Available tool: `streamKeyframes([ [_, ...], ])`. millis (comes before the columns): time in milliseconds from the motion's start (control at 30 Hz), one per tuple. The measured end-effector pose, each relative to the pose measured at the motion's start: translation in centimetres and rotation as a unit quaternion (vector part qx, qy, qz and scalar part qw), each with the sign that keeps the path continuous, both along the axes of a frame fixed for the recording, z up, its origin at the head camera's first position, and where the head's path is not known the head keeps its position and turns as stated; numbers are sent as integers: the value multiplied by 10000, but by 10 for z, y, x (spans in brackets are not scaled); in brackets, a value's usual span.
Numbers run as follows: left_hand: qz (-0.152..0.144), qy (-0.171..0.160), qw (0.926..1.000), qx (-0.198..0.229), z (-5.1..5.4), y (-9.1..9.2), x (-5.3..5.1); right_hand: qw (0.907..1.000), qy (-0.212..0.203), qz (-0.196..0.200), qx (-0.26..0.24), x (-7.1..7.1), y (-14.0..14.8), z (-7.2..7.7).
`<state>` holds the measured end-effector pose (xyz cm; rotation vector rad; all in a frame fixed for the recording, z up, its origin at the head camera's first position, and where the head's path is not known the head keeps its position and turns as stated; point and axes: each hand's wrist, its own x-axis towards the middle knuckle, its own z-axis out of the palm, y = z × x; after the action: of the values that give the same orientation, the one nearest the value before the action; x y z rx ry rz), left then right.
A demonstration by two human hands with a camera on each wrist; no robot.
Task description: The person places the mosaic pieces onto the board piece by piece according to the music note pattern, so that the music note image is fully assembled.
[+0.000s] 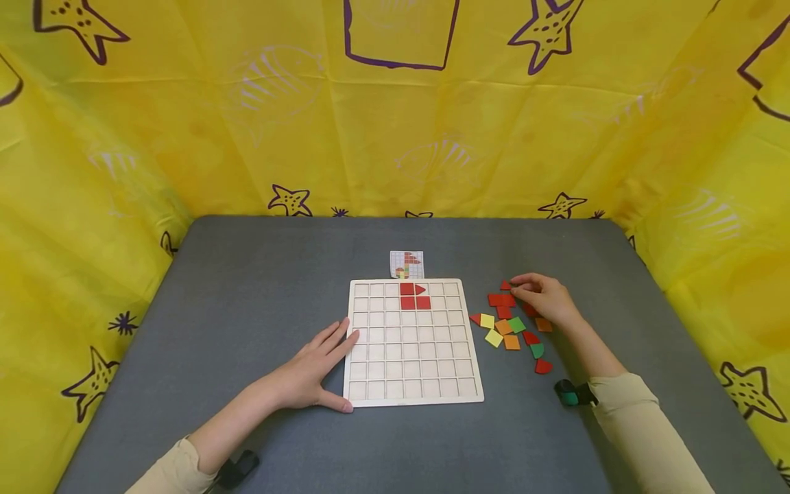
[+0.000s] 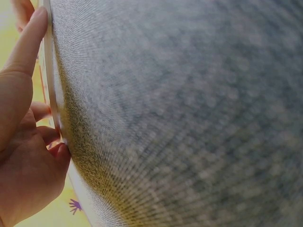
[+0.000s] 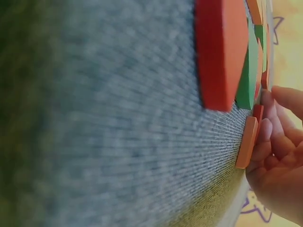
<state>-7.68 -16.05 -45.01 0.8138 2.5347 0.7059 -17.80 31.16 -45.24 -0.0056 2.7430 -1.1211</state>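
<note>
A wooden grid board (image 1: 412,403) lies on the dark table with red squares and a red triangle (image 1: 420,289) in its upper cells. My left hand (image 1: 308,370) rests spread along the board's left edge, fingertips on the rim and thumb at the lower corner; the left wrist view shows the hand (image 2: 26,142) against the edge. To the right of the board, my right hand (image 1: 546,298) has thumb and forefinger pinched at a small red triangle (image 1: 506,285). In the right wrist view, the hand (image 3: 279,146) is beyond an orange piece (image 3: 247,142), its fingertips' contact partly hidden.
Loose red, orange, yellow (image 1: 493,337) and green (image 1: 516,324) pieces lie between the board and my right forearm. A small printed pattern card (image 1: 407,263) touches or nearly touches the board's top edge. Yellow patterned cloth (image 1: 395,137) surrounds the table's back and sides.
</note>
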Motion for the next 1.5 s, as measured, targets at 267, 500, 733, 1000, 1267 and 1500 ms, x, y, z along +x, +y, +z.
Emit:
streamKeyframes([
  [267, -41, 33, 10000, 35, -1, 0, 1, 9994, 85, -55, 328, -1, -2, -1],
  [500, -50, 43, 10000, 31, -1, 0, 0, 9994, 123, 116, 310, 0, -3, -2],
  [733, -45, 48, 10000, 9, -2, 0, 0, 9984, 378, 339, 249, -10, -1, -2],
  [1000, -26, 27, 10000, 24, -1, 0, 0, 9968, 298, 694, 254, -17, -5, -1],
  [1267, 24, -7, 10000, -20, -1, 0, 0, 9985, 241, 460, 173, -19, -10, -4],
  [1500, 9, -9, 10000, -26, -2, 0, 0, 9971, 317, 685, 24, -20, -14, -7],
])
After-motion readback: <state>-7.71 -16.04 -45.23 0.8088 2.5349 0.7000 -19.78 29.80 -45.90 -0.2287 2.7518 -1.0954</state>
